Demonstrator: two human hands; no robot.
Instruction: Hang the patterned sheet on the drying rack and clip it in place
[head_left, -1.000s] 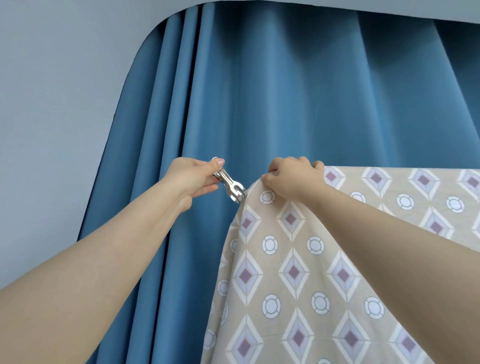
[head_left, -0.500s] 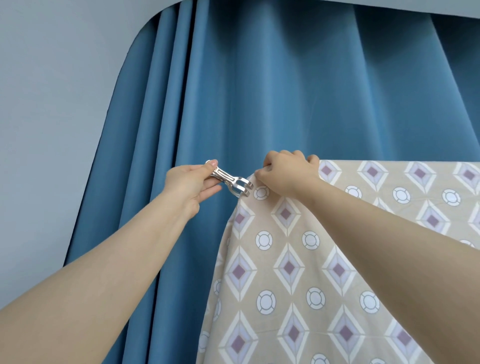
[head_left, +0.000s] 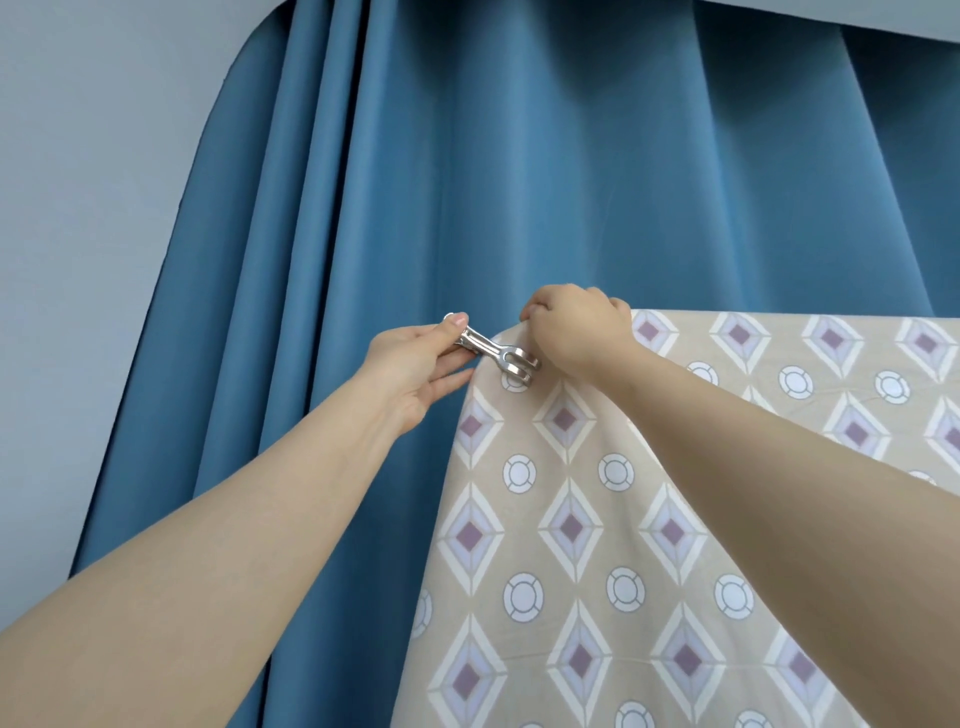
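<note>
A blue curtain (head_left: 519, 182) hangs behind, by a grey wall (head_left: 78, 208). At the middle, the left hand (head_left: 410, 364) pinches a metal clip (head_left: 498, 356) touching the patterned sheet (head_left: 597, 519) corner. The right hand (head_left: 576, 332) grips the sheet's top edge; the sheet drapes down toward the lower right.

You had the patterned sheet (head_left: 597, 519), beige with purple-centred diamonds and white rings, draped over a straight top line and hanging down the right side, its upper left corner bunched at the fold. Your metal clip (head_left: 498, 356), shiny and forked at its nose, lay tilted down to the right with its nose over that corner. The drying rack itself was hidden under the cloth.
</note>
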